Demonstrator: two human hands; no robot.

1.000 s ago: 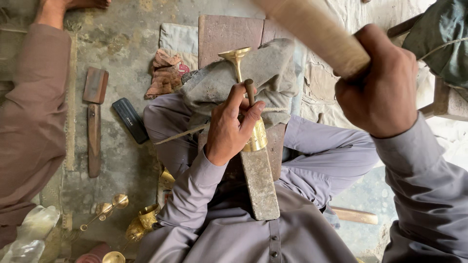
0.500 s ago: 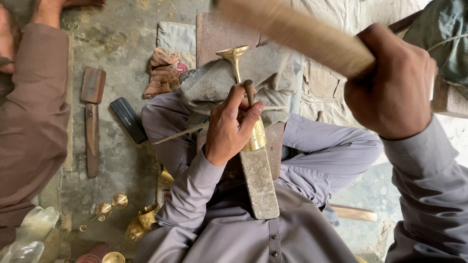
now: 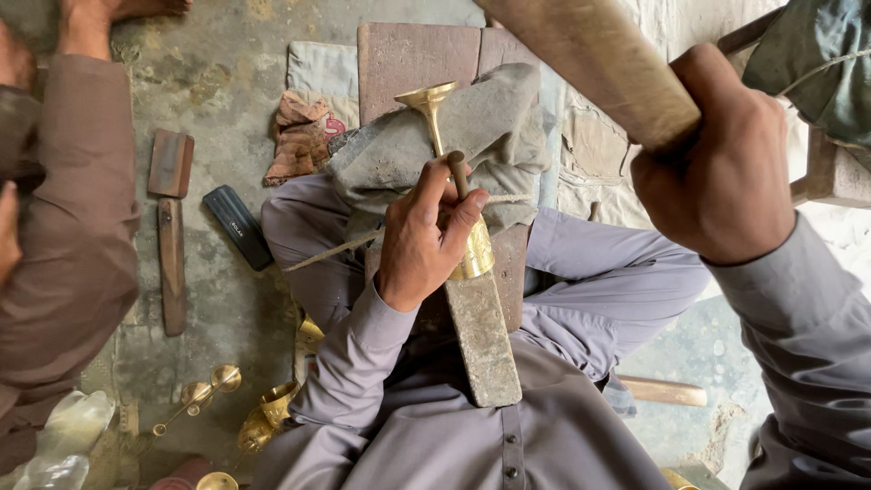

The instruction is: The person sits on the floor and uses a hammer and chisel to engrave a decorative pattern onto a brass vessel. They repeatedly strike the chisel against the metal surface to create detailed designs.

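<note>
My left hand (image 3: 426, 238) pinches a short dark punch (image 3: 458, 174) upright against a shiny brass goblet (image 3: 452, 186). The goblet lies on its side along a grey stone bar (image 3: 484, 343) resting on my lap, its flared foot pointing away over a grey cloth (image 3: 494, 136). My right hand (image 3: 721, 168) is raised at the upper right, fist closed around a thick wooden mallet handle (image 3: 594, 68) that runs out of the top of the view.
Another person's brown sleeve (image 3: 77, 245) fills the left edge. On the concrete floor lie a wooden block and stick (image 3: 171, 213), a black case (image 3: 238, 227), a reddish rag (image 3: 301, 134) and several brass pieces (image 3: 231, 408). A wooden handle (image 3: 662, 392) lies by my right knee.
My right hand and the mallet have shifted slightly up and right. My left hand, the punch and the goblet stay in place.
</note>
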